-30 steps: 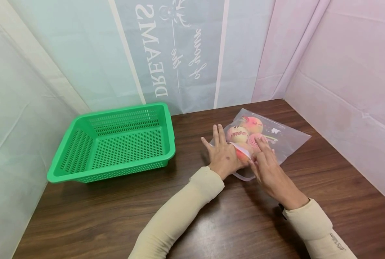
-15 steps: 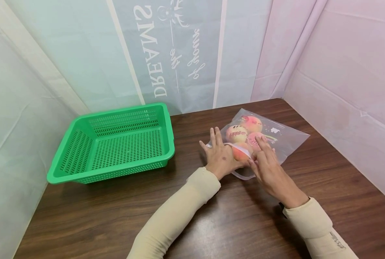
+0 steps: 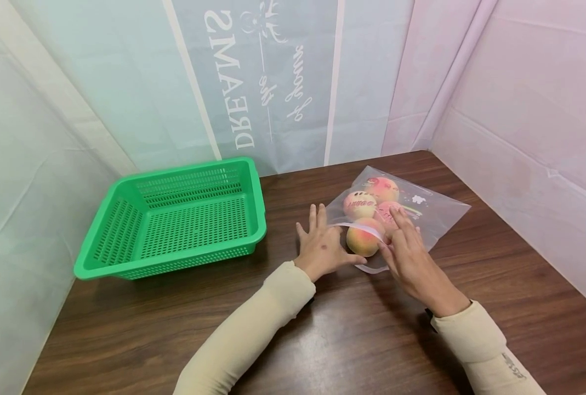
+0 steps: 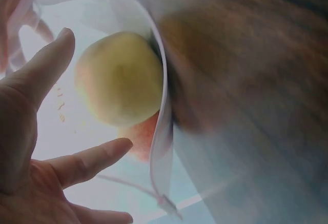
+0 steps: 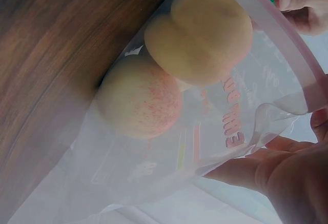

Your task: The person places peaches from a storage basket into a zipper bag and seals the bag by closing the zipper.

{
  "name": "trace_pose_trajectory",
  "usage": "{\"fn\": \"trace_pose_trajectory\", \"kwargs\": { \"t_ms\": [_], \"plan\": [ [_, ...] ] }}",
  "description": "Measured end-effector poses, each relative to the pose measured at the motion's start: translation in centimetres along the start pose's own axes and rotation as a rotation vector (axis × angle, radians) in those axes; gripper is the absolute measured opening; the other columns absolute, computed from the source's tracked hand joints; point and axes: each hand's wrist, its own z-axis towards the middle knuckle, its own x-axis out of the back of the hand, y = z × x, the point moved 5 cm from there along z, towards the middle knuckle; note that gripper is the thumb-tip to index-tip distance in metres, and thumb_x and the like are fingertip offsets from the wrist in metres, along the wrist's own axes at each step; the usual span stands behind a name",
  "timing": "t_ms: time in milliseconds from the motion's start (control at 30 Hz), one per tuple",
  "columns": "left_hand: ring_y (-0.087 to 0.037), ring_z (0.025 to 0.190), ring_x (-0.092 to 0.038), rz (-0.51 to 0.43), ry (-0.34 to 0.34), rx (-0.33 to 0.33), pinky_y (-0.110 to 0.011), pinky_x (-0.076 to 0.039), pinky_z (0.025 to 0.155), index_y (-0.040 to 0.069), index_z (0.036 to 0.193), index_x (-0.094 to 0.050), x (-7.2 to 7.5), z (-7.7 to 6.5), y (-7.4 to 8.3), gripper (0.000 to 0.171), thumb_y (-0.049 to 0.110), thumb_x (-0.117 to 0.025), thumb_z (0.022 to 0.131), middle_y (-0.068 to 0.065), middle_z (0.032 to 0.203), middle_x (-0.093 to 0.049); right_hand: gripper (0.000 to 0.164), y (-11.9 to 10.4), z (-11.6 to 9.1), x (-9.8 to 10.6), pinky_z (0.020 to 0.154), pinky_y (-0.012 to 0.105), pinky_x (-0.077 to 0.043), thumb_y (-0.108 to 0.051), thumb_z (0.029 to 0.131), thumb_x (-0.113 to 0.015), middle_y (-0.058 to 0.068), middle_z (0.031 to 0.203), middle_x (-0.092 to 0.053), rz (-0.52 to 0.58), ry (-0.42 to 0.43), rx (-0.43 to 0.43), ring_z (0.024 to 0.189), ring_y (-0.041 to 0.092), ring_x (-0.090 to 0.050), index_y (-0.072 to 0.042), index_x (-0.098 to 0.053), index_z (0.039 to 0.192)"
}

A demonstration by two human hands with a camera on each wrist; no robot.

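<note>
A translucent, printed plastic bag [image 3: 436,206] lies on the table with several peaches inside. The nearest peach [image 3: 364,241] sits just within the bag's mouth, partly under its upper edge. In the head view my left hand [image 3: 324,247] is beside this peach, fingers spread and thumb reaching along its near side. The left wrist view shows that hand [image 4: 31,147] holding nothing, with the peach [image 4: 120,80] beyond its thumb and forefinger. My right hand [image 3: 411,260] pinches the bag's edge at the right of the mouth, its fingers lying over the film.
A green perforated plastic basket [image 3: 174,266] stands at the left of the dark wooden table [image 3: 342,329]. Fabric hangings [image 3: 293,82] with lettering rise along the back, and pale cloth walls close in both sides.
My left hand has drawn back left from the nearest peach, uncovering it in the bag's mouth. The right hand keeps its place on the bag's edge.
</note>
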Motion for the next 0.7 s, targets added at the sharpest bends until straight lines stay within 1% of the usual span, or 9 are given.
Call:
{"fn": "trace_pose_trajectory", "kwargs": {
  "t_ms": [167, 267, 333, 400, 433, 600, 700],
  "plan": [
    [-0.038, 0.152, -0.002, -0.040, -0.016, 0.023, -0.067, -0.015, 0.114, 0.017, 0.125, -0.071, 0.7, -0.3, -1.0, 0.076, 0.066, -0.083, 0.067, -0.023, 0.163, -0.016, 0.051, -0.1, 0.0, 0.1, 0.091, 0.082, -0.028, -0.044, 0.108, -0.029, 0.037, 0.146, -0.037, -0.005, 0.006, 0.009, 0.135, 0.059, -0.032, 0.001, -0.047, 0.090],
    [-0.038, 0.152, -0.002, -0.064, -0.019, 0.048, -0.063, -0.014, 0.116, 0.013, 0.112, -0.074, 0.9, -0.4, -1.9, 0.066, 0.061, -0.085, 0.069, -0.024, 0.163, -0.015, 0.051, -0.1, 0.0, 0.1, 0.091, 0.082, -0.028, -0.044, 0.108, -0.030, 0.037, 0.146, -0.037, -0.009, 0.007, 0.006, 0.136, 0.058, -0.032, 0.001, -0.048, 0.091],
    [-0.039, 0.152, -0.003, -0.075, -0.008, 0.061, -0.062, -0.015, 0.116, 0.011, 0.103, -0.073, 1.0, -0.4, -2.6, 0.057, 0.056, -0.086, 0.070, -0.024, 0.163, -0.015, 0.050, -0.1, -0.1, 0.1, 0.090, 0.082, -0.028, -0.043, 0.108, -0.031, 0.037, 0.146, -0.037, -0.011, 0.009, 0.006, 0.136, 0.058, -0.032, 0.001, -0.048, 0.091],
    [-0.040, 0.151, -0.004, -0.080, 0.007, 0.073, -0.061, -0.016, 0.116, 0.009, 0.098, -0.069, 1.1, -0.4, -3.2, 0.052, 0.050, -0.087, 0.073, -0.025, 0.162, -0.016, 0.050, 0.0, -0.1, 0.1, 0.090, 0.082, -0.028, -0.043, 0.108, -0.031, 0.037, 0.145, -0.037, -0.008, 0.011, 0.006, 0.136, 0.058, -0.032, 0.001, -0.048, 0.091],
    [-0.040, 0.151, -0.005, -0.086, 0.015, 0.077, -0.061, -0.017, 0.116, 0.008, 0.098, -0.068, 1.1, -0.4, -3.5, 0.049, 0.046, -0.087, 0.074, -0.026, 0.162, -0.017, 0.050, 0.0, -0.1, 0.1, 0.090, 0.082, -0.028, -0.043, 0.108, -0.031, 0.037, 0.145, -0.038, -0.010, 0.013, 0.008, 0.136, 0.058, -0.033, 0.001, -0.048, 0.091],
    [-0.043, 0.150, -0.008, -0.113, 0.050, 0.089, -0.061, -0.019, 0.116, 0.005, 0.111, -0.066, 1.0, 0.1, -4.7, 0.044, 0.031, -0.085, 0.081, -0.029, 0.160, -0.018, 0.051, 0.0, -0.1, 0.1, 0.089, 0.083, -0.028, -0.044, 0.108, -0.030, 0.038, 0.145, -0.038, -0.012, 0.017, 0.009, 0.135, 0.058, -0.033, 0.001, -0.048, 0.090],
    [-0.045, 0.150, -0.009, -0.116, 0.062, 0.099, -0.061, -0.021, 0.115, 0.005, 0.116, -0.066, 0.8, 0.4, -5.3, 0.041, 0.025, -0.082, 0.084, -0.029, 0.160, -0.018, 0.047, -0.1, -0.2, 0.1, 0.090, 0.083, -0.028, -0.041, 0.108, -0.033, 0.037, 0.145, -0.038, -0.008, 0.013, 0.000, 0.134, 0.059, -0.033, 0.000, -0.048, 0.090]
  ]
}}
